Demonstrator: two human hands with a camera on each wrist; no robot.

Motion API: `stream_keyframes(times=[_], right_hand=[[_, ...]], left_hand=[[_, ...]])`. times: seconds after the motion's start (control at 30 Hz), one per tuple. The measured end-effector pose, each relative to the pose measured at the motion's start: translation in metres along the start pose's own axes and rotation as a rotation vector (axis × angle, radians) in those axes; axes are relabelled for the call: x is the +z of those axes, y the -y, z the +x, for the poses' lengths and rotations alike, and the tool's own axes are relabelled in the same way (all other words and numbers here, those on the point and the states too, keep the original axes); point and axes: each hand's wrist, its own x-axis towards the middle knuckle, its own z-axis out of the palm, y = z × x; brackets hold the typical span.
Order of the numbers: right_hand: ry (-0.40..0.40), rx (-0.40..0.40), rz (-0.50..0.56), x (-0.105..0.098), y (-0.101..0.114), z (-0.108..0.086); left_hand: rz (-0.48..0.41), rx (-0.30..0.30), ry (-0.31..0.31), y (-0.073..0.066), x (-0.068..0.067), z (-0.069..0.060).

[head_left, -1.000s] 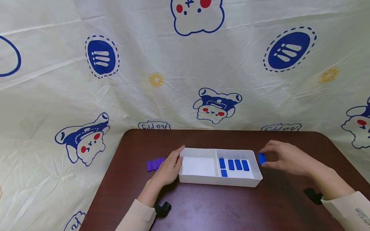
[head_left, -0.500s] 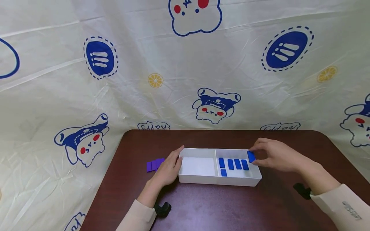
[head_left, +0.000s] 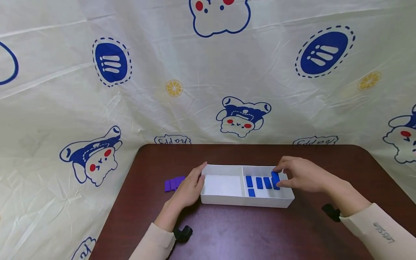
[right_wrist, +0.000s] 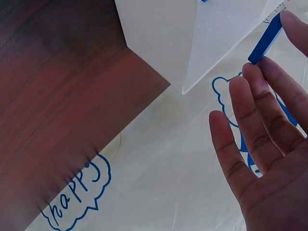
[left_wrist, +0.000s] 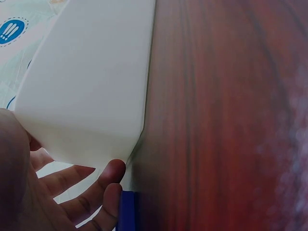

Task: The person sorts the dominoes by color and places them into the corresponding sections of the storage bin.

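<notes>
A white two-compartment box stands on the table. My right hand pinches a blue tile between thumb and fingertips above the right compartment; the right wrist view shows that tile on edge, its other fingers spread. Below it, several blue tiles form a row on the compartment floor, with one blue tile lying nearer the front. At the box's left end, my left hand rests against the wall with its fingers extended. In the left wrist view, fingertips touch the box's lower corner.
Several purple tiles lie on the brown table, left of the box and partly behind the left hand. A white patterned cloth hangs behind the table. The left compartment shows its white floor.
My right hand has carried the blue tile leftward, from beside the box's right end to over the right compartment. The left hand has kept its place at the box.
</notes>
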Motion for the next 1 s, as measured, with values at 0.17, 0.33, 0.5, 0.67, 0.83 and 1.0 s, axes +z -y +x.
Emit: stream_keyframes(times=[0.17, 0.33, 0.5, 0.67, 0.83, 1.0], right_hand=[[0.017, -0.012, 0.008, 0.005, 0.004, 0.005], [0.048, -0.004, 0.018, 0.012, 0.006, 0.009], [0.053, -0.016, 0.018, 0.021, 0.006, 0.013], [0.071, -0.004, 0.024, 0.030, 0.007, 0.018], [0.100, 0.002, 0.034, 0.039, 0.010, 0.022], [0.105, -0.011, 0.030, 0.047, 0.009, 0.025]], left_hand=[[0.000, -0.004, 0.004, 0.000, -0.001, 0.000], [0.000, -0.008, 0.003, -0.001, -0.001, -0.001], [-0.001, -0.006, -0.001, -0.001, -0.001, 0.000], [0.008, 0.003, -0.001, 0.002, 0.001, 0.000], [0.013, 0.001, 0.004, 0.003, 0.002, 0.001], [0.008, 0.002, 0.001, 0.003, 0.001, 0.001]])
